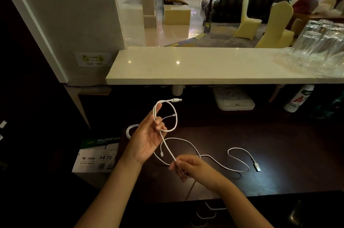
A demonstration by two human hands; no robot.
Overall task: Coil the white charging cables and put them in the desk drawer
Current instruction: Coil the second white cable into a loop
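Note:
My left hand (147,138) is raised palm-up over the dark desk (279,146), with a white charging cable (175,120) looped around its fingers; a USB plug sticks out at the top of the loop. A strand runs down from the loop to my right hand (188,167), which pinches it between thumb and fingers. A second white cable (240,155) snakes across the desk to the right and ends in a USB plug near the right. Another white loop (130,129) shows behind my left wrist. Drawer handles (214,209) sit below the desk's front edge; the drawers look closed.
A box of A4 copy paper (96,155) stands left of the desk. A white stone counter (186,66) overhangs the back of the desk, with stacked clear glasses (322,41) at its right. A white container (234,101) and a bottle (299,99) sit under the counter.

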